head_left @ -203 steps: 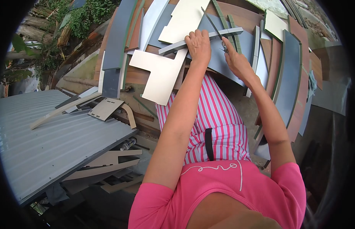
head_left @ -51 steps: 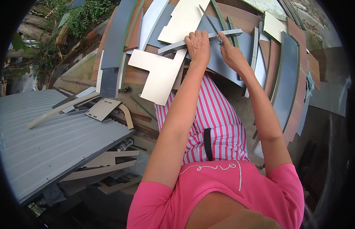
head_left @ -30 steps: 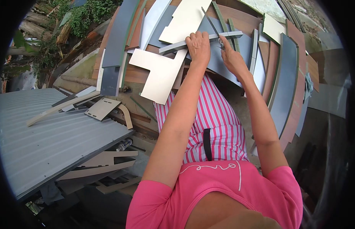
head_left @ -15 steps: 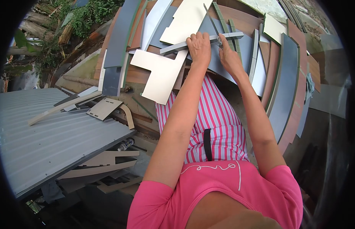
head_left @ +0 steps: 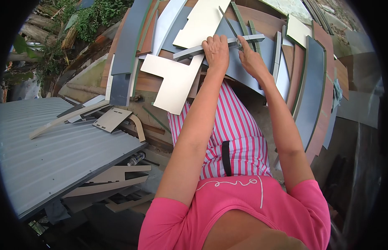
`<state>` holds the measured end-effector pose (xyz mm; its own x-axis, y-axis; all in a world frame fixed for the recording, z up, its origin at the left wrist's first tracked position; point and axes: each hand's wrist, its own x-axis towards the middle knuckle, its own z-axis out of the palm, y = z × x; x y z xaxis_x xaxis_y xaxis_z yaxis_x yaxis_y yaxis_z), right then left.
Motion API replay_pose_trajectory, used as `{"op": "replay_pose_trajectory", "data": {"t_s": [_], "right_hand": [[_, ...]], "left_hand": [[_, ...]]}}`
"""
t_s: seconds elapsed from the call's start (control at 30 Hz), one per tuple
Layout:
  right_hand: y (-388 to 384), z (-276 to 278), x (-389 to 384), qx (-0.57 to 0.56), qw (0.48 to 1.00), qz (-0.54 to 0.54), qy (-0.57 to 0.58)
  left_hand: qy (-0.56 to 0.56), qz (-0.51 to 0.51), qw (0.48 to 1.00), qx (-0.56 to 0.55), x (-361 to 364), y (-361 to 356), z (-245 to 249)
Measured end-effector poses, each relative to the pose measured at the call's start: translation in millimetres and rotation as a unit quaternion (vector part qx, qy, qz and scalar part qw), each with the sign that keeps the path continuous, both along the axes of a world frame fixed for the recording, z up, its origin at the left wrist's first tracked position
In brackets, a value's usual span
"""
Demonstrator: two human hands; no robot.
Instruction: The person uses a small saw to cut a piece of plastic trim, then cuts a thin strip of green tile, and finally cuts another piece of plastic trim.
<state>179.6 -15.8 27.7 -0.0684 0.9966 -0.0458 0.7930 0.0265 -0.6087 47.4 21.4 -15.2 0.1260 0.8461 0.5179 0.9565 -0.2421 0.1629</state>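
On top of the pile of boards (head_left: 315, 83), the left hand (head_left: 216, 52) was curled over a grey strip (head_left: 189, 51), holding it down. The right hand (head_left: 252, 60) pinched a thin dark tool (head_left: 227, 21) against it. It looked stiff, light and thin, best held near the middle.

Left hand (head_left: 216, 50) clamps grey strip (head_left: 189, 51); right hand (head_left: 251, 59) holds thin blade (head_left: 228, 23).

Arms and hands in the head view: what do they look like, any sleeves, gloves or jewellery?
The left arm and right arm are bare below the short sleeves of a pink top, which has white cursive lettering on the front. The left hand and right hand wear no gloves, and no watch, bracelet or ring shows.
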Motion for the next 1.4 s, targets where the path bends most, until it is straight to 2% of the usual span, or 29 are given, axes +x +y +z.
{"op": "replay_pose_trajectory", "data": {"t_s": [0.3, 0.73, 0.93, 1.2, 1.4], "right_hand": [[-21.1, 0.4, -4.0, 0.007, 0.999, -0.024, 0.025], [2.8, 3.3, -4.8, -0.002, 1.000, -0.007, -0.008], [-7.1, -2.0, -9.9, 0.000, 0.999, -0.034, -0.013], [-13.4, -6.2, -9.9, 0.034, 0.998, -0.042, 0.033], [-19.2, -5.1, -5.1, 0.019, 0.998, -0.033, 0.040]], "left_hand": [[0.000, 0.006, 1.000, -0.003, -0.5, -0.4, 0.6], [0.010, 0.017, 1.000, -0.013, 1.0, -1.5, 6.0], [0.010, 0.016, 1.000, -0.012, 0.3, 0.5, 1.3], [0.007, 0.010, 1.000, -0.009, 0.4, -0.1, -1.0], [0.004, 0.009, 1.000, -0.002, 0.6, -2.2, 0.1]]}}
